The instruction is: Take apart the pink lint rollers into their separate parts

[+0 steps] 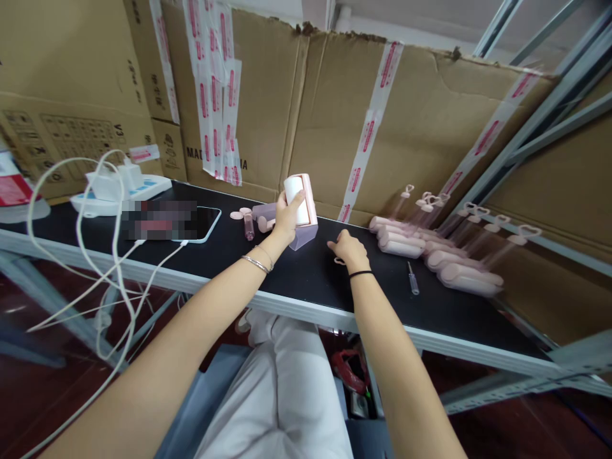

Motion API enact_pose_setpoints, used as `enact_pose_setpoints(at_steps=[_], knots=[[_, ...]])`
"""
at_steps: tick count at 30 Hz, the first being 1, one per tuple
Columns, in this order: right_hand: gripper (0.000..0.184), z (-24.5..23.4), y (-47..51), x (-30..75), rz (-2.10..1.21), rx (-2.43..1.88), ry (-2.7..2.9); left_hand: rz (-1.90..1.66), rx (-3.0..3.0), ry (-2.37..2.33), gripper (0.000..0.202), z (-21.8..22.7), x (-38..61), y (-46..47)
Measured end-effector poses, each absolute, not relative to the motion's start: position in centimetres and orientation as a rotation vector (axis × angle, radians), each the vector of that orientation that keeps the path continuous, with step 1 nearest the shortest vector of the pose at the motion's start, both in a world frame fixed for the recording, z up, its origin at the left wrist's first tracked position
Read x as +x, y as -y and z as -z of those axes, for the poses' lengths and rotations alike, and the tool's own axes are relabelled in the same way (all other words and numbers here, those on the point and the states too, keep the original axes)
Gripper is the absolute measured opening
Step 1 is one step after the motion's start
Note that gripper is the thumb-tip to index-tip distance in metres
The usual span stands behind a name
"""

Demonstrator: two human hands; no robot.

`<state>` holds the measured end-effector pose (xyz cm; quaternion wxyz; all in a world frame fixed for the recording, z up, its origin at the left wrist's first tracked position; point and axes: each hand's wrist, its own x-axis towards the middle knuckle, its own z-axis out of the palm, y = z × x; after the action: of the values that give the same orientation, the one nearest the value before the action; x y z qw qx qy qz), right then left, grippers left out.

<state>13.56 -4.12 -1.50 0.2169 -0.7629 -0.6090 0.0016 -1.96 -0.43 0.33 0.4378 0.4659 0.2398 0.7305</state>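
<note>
From my seat at the far end of the feed, I see the left hand [285,222] clamped around a pink-and-white piece [301,214], its thumb across the white front, held above the middle of the black tabletop [310,280]. The right hand [352,251] is near the front edge with its fingers curled (I cannot tell whether they grip anything), just beside a small pink loop [339,261]. I judge the work partway along: the pink cylinders [471,280] with heart-topped clear tubes, grouped at the right, look complete, while the held piece seems unfinished, with pink discs [237,215] and a small pink tube [248,227] lying loose to its left. A screwdriver [414,280] lies near the cylinders, untouched.
</note>
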Motion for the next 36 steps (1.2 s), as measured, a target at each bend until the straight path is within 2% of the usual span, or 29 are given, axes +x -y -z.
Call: enact_pose_setpoints(at_steps=[5, 9, 11, 18, 25, 36], knots=[[0.038, 0.2, 4.2, 13.8, 0.009, -1.315, 1.713, -1.775, 1.074, -0.529, 0.050, -1.0, -3.0, 0.1], [0.029, -0.4, 4.4, 13.4, -0.059, -1.034, 1.865, -1.804, 1.121, -0.514, 0.047, -1.3, -4.1, -0.2], [0.025, -0.4, 4.4, 13.3, -0.003, -1.009, 1.959, -1.797, 1.169, -0.494, 0.047, -1.3, -4.3, -0.1], [0.030, -0.9, 5.0, 13.8, 0.260, -1.209, 2.130, -1.824, 1.356, -0.569, 0.045, -1.3, -4.5, 0.3], [0.032, -1.7, 6.4, 13.2, 0.674, -1.436, 2.098, -1.855, 1.485, -0.678, 0.041, -1.3, -4.7, 0.4], [0.030, -1.4, 6.2, 12.8, 0.778, -1.419, 2.117, -1.787, 1.527, -0.796, 0.042, -1.3, -5.1, 0.6]])
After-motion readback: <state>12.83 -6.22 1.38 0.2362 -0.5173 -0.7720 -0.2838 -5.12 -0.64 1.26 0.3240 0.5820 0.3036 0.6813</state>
